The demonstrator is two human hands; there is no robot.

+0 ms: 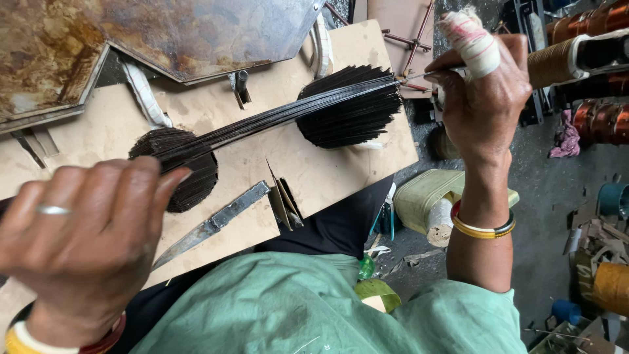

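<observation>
A long bundle of thin black strips (282,117) stretches across a tan board (262,170). My left hand (85,242), with a ring on it, grips the bundle's near left end. My right hand (481,98), one finger wrapped in a white bandage, pinches the far right end. Two fanned stacks of black strips lie on the board: one at the left (190,177), one at the right (350,115), both under the bundle.
A metal knife (213,224) and a few small wedges (282,200) lie on the board's near part. A rusty metal sheet (164,33) covers the top left. Copper wire spools (590,72) stand at the right, and a green roll (426,196) sits on the floor below.
</observation>
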